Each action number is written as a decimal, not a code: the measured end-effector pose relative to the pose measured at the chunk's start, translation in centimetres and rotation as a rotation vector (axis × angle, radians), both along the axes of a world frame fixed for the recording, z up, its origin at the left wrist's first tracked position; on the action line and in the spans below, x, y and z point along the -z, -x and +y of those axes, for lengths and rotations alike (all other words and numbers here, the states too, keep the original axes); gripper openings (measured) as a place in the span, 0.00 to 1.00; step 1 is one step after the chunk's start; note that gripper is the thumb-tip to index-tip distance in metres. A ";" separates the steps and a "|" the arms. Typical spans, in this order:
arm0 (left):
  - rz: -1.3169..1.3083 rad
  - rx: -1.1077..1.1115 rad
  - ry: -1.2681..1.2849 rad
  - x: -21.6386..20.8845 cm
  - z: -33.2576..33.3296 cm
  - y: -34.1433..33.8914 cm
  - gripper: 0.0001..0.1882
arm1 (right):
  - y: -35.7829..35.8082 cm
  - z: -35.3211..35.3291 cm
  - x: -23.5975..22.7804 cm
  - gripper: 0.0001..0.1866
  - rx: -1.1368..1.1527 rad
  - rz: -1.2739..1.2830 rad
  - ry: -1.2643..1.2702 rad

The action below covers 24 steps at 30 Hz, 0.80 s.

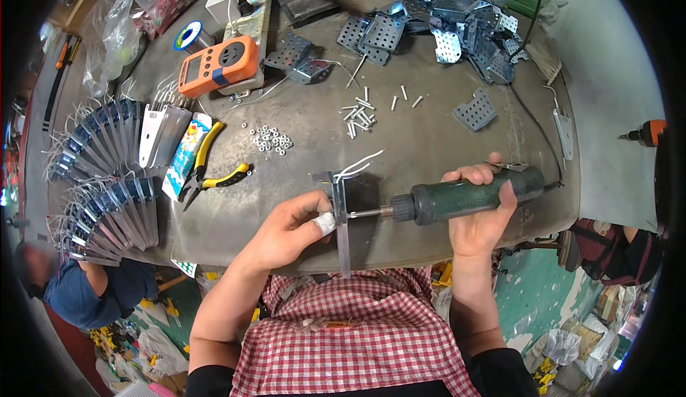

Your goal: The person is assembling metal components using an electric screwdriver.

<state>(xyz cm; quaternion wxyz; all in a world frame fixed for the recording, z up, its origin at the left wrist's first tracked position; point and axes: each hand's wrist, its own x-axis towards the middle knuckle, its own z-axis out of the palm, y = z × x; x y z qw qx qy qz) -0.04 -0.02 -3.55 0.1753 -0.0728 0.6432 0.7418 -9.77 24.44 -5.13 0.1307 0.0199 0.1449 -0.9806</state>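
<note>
My left hand (pixel 284 234), white tape round one finger, is closed on a narrow metal strip (pixel 344 248) held on edge near the table's front. Two white wires (pixel 361 163) come out of its far end. Wrapped in my right hand (pixel 475 231) is a dark green electric screwdriver (pixel 454 200), lying level and pointing left. Its bit meets the strip's right side, opposite my left fingertips; the screw head there is too small to make out. Loose screws (pixel 359 118) lie beyond the strip, and small nuts (pixel 270 140) are scattered to their left.
Yellow-handled pliers (pixel 207 168) lie left of the nuts. Finished-looking strips with wires (pixel 107 218) fan out at the left. An orange meter (pixel 218 66) rests on a power strip. Perforated metal plates (pixel 457 29) pile up at the back. A person in blue (pixel 96 293) is at lower left.
</note>
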 end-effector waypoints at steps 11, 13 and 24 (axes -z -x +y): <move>0.284 -0.148 0.574 -0.1 -1.1 -2.4 0.13 | -0.3 -0.5 0.5 0.22 -0.025 -0.029 -0.024; 0.181 -0.393 1.045 -0.4 -1.9 -3.3 0.14 | -0.4 -0.4 0.5 0.22 -0.005 -0.044 -0.022; 0.401 -0.265 1.404 0.3 -4.5 -1.3 0.15 | -0.3 -0.6 0.4 0.23 -0.012 -0.041 -0.021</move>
